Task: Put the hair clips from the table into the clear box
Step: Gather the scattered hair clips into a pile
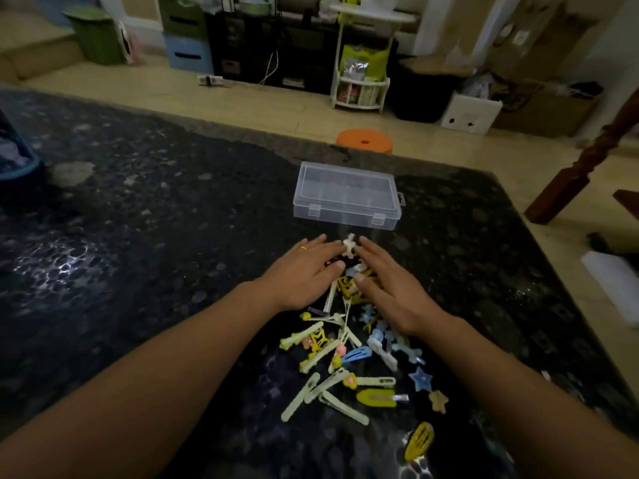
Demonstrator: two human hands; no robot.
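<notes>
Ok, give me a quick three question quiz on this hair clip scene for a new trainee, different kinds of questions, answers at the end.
1. True or false: the clear box has its lid closed.
2. Which lies nearer the person, the blue star clip or the box?
A. the star clip
B. the box
3. Fill in: the white clip sits between the fingertips of the left hand and the ____ hand.

Key: 1 true, with both front latches down. 2 A, since the box stands beyond the pile of clips on the dark table. 3 right.
</notes>
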